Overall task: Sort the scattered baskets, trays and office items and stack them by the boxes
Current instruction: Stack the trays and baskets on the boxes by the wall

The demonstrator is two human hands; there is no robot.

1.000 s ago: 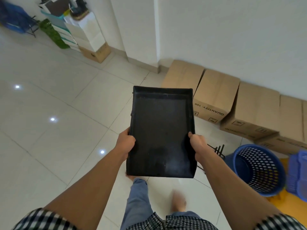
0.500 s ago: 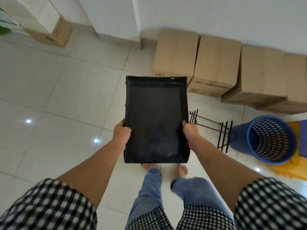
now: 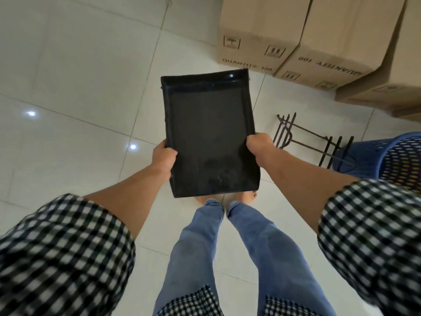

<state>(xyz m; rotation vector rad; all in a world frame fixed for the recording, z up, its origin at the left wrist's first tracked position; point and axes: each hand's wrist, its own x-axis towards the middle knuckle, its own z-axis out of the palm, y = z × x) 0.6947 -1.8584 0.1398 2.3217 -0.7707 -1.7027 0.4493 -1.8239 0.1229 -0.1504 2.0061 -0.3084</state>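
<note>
I hold a black rectangular tray [image 3: 208, 124] level in front of me, above the tiled floor. My left hand [image 3: 164, 159] grips its left rim and my right hand [image 3: 258, 145] grips its right rim, both near the end closest to me. The tray is shallow with raised edges and holds nothing. Its far end points toward the cardboard boxes [image 3: 257, 30] lined up along the top right. My feet stand just under the tray's near end.
A black wire rack [image 3: 312, 140] lies on the floor right of the tray. A blue perforated basket [image 3: 387, 156] lies on its side beyond it at the right edge. White glossy tiles [image 3: 75, 71] stretch to the left.
I have stepped closer to the boxes and tilted my view further down. The tray stays in both hands and the boxes and wire rack now sit nearer.
</note>
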